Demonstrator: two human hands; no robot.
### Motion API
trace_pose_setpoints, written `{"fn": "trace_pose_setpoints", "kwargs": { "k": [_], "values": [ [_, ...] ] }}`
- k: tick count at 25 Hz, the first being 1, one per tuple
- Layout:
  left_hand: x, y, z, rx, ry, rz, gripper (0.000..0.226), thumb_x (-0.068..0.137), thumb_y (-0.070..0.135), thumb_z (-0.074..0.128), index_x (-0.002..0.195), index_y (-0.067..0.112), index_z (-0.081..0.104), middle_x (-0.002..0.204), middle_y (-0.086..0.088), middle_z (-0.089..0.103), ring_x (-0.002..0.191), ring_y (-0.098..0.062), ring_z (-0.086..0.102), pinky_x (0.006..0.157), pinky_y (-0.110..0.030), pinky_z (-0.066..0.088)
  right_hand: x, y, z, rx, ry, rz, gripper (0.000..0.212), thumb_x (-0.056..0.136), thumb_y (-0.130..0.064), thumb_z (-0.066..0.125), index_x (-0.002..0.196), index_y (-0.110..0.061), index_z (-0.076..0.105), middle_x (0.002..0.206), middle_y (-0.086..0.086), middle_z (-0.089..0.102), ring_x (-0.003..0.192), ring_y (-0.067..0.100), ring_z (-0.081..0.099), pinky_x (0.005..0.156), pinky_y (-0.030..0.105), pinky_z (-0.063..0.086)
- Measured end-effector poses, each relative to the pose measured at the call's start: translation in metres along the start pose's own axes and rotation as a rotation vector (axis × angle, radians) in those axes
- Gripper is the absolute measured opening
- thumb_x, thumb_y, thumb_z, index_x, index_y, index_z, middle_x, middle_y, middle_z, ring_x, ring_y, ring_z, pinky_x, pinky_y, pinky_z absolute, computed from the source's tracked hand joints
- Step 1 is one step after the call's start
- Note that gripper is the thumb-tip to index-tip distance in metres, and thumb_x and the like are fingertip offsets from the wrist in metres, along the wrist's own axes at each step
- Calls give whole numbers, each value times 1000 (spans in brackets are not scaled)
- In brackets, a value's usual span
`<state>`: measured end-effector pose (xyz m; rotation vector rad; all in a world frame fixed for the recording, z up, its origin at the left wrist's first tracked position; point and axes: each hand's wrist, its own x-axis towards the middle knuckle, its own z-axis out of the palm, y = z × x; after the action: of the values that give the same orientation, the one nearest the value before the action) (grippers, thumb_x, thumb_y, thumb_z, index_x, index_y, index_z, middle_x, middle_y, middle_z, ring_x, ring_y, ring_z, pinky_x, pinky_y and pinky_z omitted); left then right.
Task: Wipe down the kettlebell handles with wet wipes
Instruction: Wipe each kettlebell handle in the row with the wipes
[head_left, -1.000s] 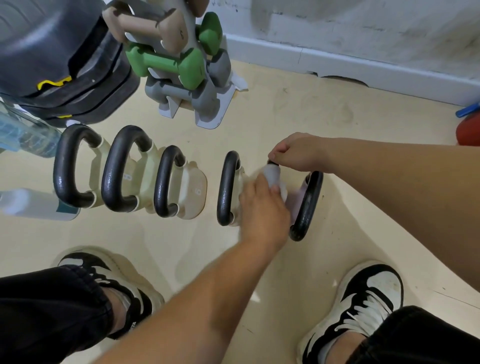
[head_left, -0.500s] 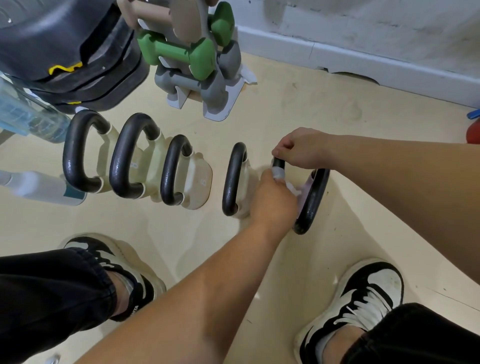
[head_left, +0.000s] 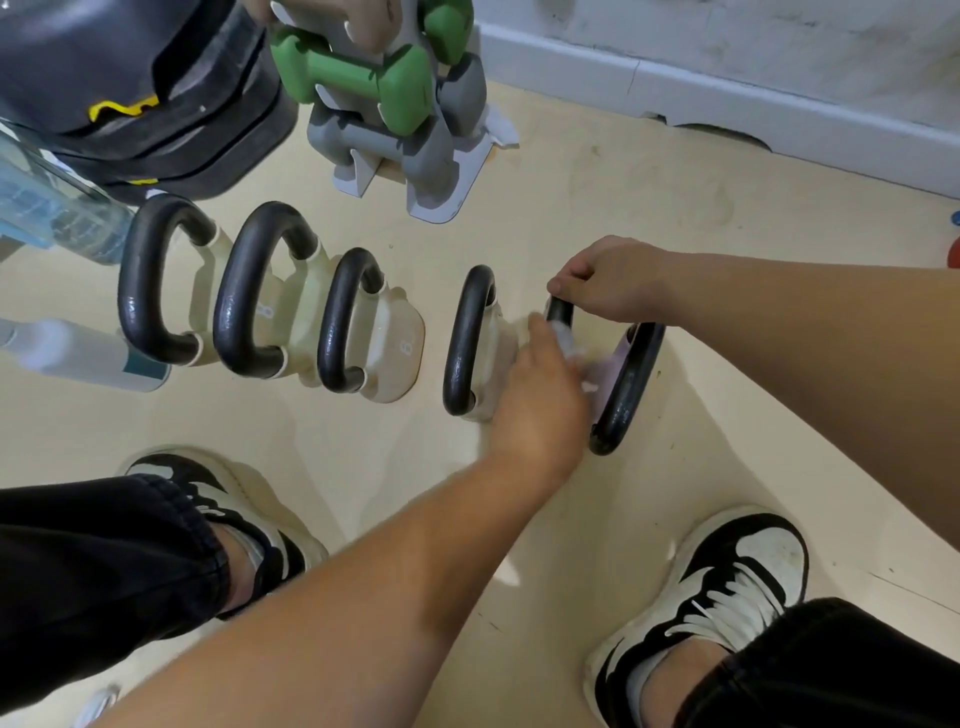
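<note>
On the floor (head_left: 649, 208), 5 kettlebells (head_left: 249, 291) stand in a row, with a dumbbell rack (head_left: 395, 104) behind them. The right hand (head_left: 608, 280) curls tight round the far end of the handle (head_left: 628, 395) on the rightmost, pinkish kettlebell (head_left: 605, 374). The left hand (head_left: 540, 395), fingers bent, holds a white wipe (head_left: 569, 343) (blurred) against that handle, just below the right hand.

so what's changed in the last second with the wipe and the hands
The left hand has slid the wet wipe slightly down the rightmost kettlebell handle, toward the person, and is blurred mid-rub. The right hand keeps its grip on that handle's far end; the other four kettlebells stay put.
</note>
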<state>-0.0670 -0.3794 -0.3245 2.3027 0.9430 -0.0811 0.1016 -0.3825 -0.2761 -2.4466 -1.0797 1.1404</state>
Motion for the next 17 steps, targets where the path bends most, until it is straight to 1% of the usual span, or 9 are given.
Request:
{"fn": "trace_pose_setpoints", "kwargs": {
  "k": [2, 4, 6, 7, 10, 12, 13, 15, 17],
  "values": [
    [44, 26, -14, 0, -96, -157, 65, 99, 25, 53, 152, 5, 21, 141, -9, 42, 107, -25, 57, 83, -35, 48, 2, 2, -1, 190, -31, 84, 43, 99, -41, 51, 110, -6, 72, 124, 10, 68, 118, 28, 62, 97, 41, 50],
    [62, 42, -24, 25, -141, -210, 69, 97, 15, 52, 154, 1, 15, 145, -15, 37, 120, -29, 54, 96, -37, 49, 4, 4, -3, 276, -61, 132, 41, 98, -40, 49, 95, -6, 70, 109, 9, 70, 108, 27, 64, 92, 38, 50],
    [44, 40, -17, 261, -78, -71, 83, 100, 30, 51, 157, -4, 2, 152, -19, 30, 133, -31, 42, 107, -37, 41, 7, 8, -10, 228, -57, 125, 38, 99, -39, 48, 87, -10, 70, 104, 4, 66, 104, 23, 59, 95, 34, 46],
    [26, 33, -10, 364, -17, 23, 84, 101, 37, 47, 158, -4, 0, 158, -22, 25, 141, -33, 35, 115, -38, 34, 7, 8, -12, 183, -54, 118, 39, 100, -39, 47, 95, -9, 72, 109, 3, 67, 109, 23, 59, 102, 35, 45],
    [-4, 5, -6, 506, -3, 227, 72, 105, 24, 38, 159, -4, 0, 167, -26, 1, 156, -39, 2, 125, -44, 6, 12, 11, -15, 127, -23, 132, 49, 102, -42, 42, 115, -3, 70, 114, 8, 72, 117, 28, 60, 109, 40, 42],
    [5, 3, -15, 596, -126, 289, 70, 101, 20, 31, 159, -6, 1, 167, -26, -8, 155, -40, -11, 127, -47, 3, 14, 13, -13, 125, -14, 135, 53, 103, -44, 40, 116, -2, 69, 114, 10, 72, 116, 29, 60, 108, 40, 42],
    [14, 11, -22, 650, -149, 306, 71, 99, 25, 34, 157, -7, 11, 166, -26, 0, 155, -41, -6, 127, -47, 8, 15, 13, -11, 113, -18, 134, 55, 103, -45, 38, 116, -2, 69, 117, 11, 71, 117, 29, 60, 108, 40, 42],
    [45, 34, -35, 643, -233, 230, 61, 92, 27, 52, 145, -1, 42, 155, -21, 30, 143, -36, 29, 116, -38, 31, 17, 11, -8, 100, -1, 150, 58, 102, -49, 35, 124, -4, 66, 133, 13, 63, 125, 31, 55, 111, 41, 40],
    [78, 52, -46, 570, -381, 129, 28, 92, 14, 53, 119, 9, 59, 127, -9, 55, 104, -25, 52, 88, -34, 46, 18, 9, -9, 120, 33, 180, 61, 103, -50, 31, 136, -6, 57, 146, 14, 52, 132, 32, 49, 112, 42, 37]
  ]
}}
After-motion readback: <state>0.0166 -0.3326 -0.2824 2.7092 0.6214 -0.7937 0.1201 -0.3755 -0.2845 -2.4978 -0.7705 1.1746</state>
